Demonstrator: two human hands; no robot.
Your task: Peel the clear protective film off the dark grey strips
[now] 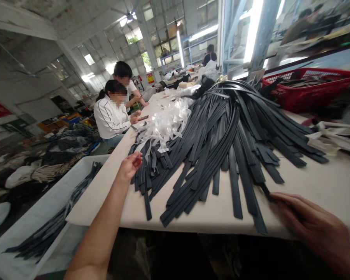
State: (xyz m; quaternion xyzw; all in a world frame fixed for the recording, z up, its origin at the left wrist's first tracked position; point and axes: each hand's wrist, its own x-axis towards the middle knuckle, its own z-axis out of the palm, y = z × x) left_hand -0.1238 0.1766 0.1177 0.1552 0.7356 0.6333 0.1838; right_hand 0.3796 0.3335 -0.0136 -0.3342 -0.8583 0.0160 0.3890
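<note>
Long dark straps lie fanned out in a big heap on the cream-topped table. My right hand, at the table's right front, has its thumb and fingers closed on the end of one dark strap. My left hand is raised at the heap's left side with its fingers curled together. Whether anything is pinched in it I cannot make out. Just beyond it, a pile of crumpled white plastic strips rests on shorter dark strap ends.
Left of the table stands a white bin with more dark straps inside. A red basket sits at the back right, near pale fabric strips. Two people are at the table's far left side. Bundles cover the floor at left.
</note>
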